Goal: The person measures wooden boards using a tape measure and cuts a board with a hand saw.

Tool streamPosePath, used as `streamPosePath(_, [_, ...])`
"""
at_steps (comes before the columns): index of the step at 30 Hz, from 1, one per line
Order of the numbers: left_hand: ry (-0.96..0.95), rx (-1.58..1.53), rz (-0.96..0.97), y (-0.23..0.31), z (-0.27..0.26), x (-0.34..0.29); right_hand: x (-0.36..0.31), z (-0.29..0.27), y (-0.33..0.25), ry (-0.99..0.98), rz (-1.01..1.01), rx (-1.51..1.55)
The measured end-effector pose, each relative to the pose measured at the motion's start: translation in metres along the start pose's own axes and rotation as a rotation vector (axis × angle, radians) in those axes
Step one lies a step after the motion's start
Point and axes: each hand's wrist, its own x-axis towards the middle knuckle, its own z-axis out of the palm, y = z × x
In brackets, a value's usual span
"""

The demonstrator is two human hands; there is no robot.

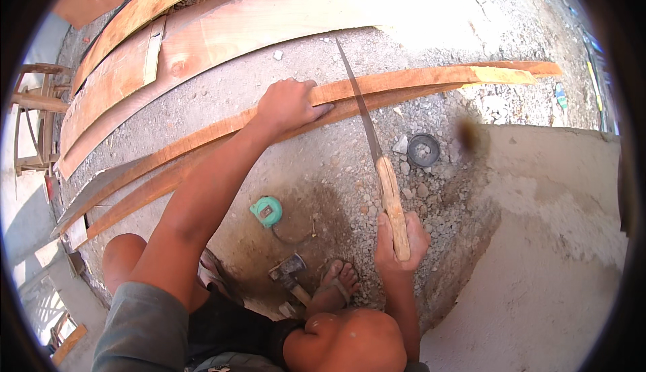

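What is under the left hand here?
The left hand presses on a long wooden plank, beside the saw blade. The plank's surface beneath the palm is covered.

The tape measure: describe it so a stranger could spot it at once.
Start at the long wooden plank that the left hand presses down, then drop to the gravelly ground below the forearm. There lies the tape measure, above the hammer. It is the only bright green thing there.

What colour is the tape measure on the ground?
The tape measure is teal green, seen in the head view.
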Motion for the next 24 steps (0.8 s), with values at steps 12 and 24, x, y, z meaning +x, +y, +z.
streamPosePath(12, [-0.013,0.003,-0.037,0.025,0.006,-0.005,0.06,0.035,0.013,0.012,-0.033,0.037])
streamPosePath(24, [0.333,0.109,0.092,-0.002,0.05,-0.014,0.014,-0.003,-0.018,-0.063,0.191,-0.017])
